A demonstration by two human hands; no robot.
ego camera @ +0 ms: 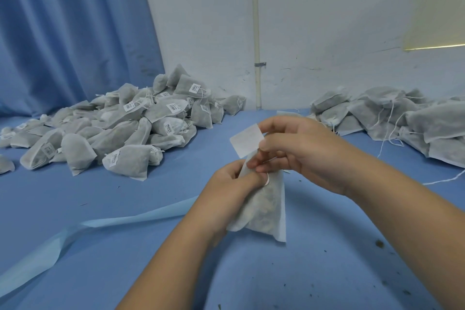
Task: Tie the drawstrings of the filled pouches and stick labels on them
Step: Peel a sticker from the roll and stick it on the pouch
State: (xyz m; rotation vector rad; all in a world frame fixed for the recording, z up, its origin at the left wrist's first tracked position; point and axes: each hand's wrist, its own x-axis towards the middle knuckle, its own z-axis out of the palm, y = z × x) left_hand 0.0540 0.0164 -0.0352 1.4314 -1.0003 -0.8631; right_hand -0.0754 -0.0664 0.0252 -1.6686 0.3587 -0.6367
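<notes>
My left hand grips grey, fibrous non-woven pouch, long axis upright, neck up; right hand pinches white rectangular paper label.

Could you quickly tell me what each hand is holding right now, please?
Left hand: grips the filled pouch near its top.
Right hand: pinches a white label just above the pouch.

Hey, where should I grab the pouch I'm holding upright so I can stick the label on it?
Grip the pouch at its narrow upper end, coming from the left, as the left hand does. The filled body below widens and stays uncovered, leaving room for the label pinched in the right hand.
</notes>
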